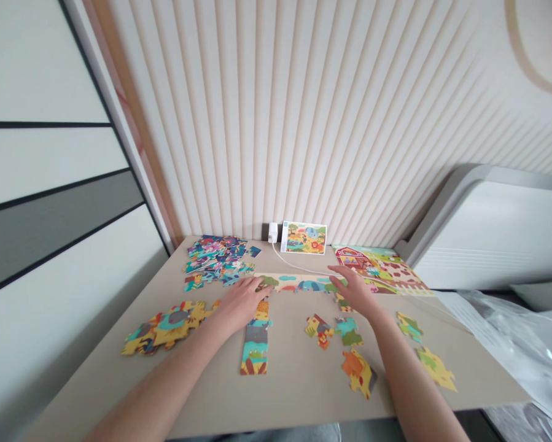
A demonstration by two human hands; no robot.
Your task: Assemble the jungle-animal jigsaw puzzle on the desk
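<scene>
Joined puzzle pieces form a top strip (pixel 310 285) with a blue elephant and trees, and a left column (pixel 256 344) runs down from it toward me. My left hand (pixel 244 302) rests on the corner where strip and column meet, fingers apart. At the strip's right end lies my right hand (pixel 355 291), its fingers spread over the tree. Just below that hand is a small piece (pixel 344 303). Loose pieces lie nearby: a lion piece (pixel 320 330), a teal and green piece (pixel 349 331) and an orange and yellow piece (pixel 359 372).
A picture card (pixel 304 238) leans on the wall beside a white charger (pixel 272 232) with its cable. Dark blue pieces (pixel 218 255) are heaped back left, yellow pieces (pixel 169 328) nearer. A farm puzzle (pixel 386 269) lies back right; green and yellow pieces (pixel 436 368) sit right.
</scene>
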